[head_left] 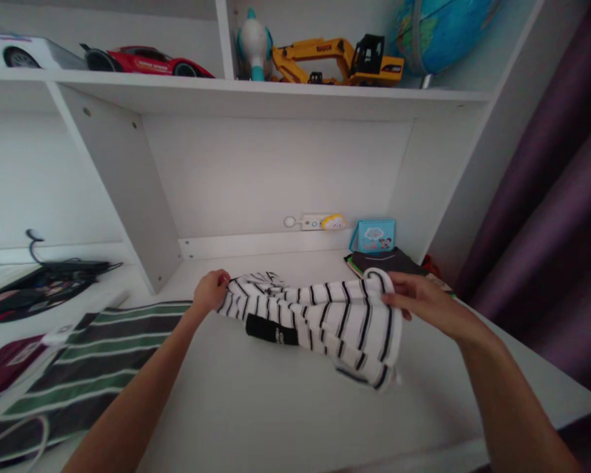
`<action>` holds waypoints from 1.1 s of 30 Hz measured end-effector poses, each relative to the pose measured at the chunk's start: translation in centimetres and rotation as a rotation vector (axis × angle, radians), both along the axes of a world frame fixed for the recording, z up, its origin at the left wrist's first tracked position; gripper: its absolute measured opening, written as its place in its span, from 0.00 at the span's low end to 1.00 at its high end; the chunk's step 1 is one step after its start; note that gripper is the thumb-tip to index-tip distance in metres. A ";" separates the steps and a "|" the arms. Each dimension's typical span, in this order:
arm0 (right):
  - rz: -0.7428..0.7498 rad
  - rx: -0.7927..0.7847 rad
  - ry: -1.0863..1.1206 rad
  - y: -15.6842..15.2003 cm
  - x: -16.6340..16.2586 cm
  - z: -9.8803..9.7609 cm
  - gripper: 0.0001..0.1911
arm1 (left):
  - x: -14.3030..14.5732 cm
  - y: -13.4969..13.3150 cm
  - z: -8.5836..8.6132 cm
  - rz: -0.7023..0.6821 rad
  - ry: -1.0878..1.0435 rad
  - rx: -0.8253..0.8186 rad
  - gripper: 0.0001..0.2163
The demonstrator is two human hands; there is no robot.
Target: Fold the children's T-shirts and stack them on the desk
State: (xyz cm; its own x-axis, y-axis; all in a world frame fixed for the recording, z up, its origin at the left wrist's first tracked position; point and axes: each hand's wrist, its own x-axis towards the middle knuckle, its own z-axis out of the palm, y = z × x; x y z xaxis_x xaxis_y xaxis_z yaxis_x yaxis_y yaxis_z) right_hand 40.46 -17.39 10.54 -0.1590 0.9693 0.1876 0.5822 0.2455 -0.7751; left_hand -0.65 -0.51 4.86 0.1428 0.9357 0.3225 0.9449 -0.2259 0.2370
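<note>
A white garment with thin black stripes (325,315) hangs stretched between my two hands just above the white desk (276,407). A black patch shows on its lower front. My left hand (210,290) is closed on the garment's left end. On the right end, my right hand (414,295) pinches a folded edge, thumb on top and fingers underneath.
A dark garment with green and white stripes (93,368) lies on the desk at the left, beside dark bags. Books (379,253) sit at the back right by a power strip (315,222). The shelf above holds toy cars, a yellow excavator (339,62) and a globe. A purple curtain hangs at the right.
</note>
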 end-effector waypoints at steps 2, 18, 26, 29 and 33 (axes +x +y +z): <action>0.079 -0.122 -0.152 0.0 1.6 -0.9 0.08 | 0.4 -0.2 0.0 0.016 0.035 0.015 0.12; 0.189 -0.042 -0.373 10.6 -17.0 -7.5 0.16 | 7.8 -11.7 -0.5 -0.628 0.118 -0.290 0.17; 0.194 -0.048 -0.337 10.5 -17.1 -6.9 0.20 | 4.1 -11.3 1.2 -0.588 -0.036 -0.318 0.20; 0.183 0.048 -0.333 11.7 -14.6 -3.2 0.17 | 1.7 -9.9 4.5 -0.593 -0.154 -0.188 0.17; -0.042 0.203 -0.370 14.6 -8.4 2.0 0.16 | -3.2 -5.8 7.6 -0.363 -0.096 0.038 0.14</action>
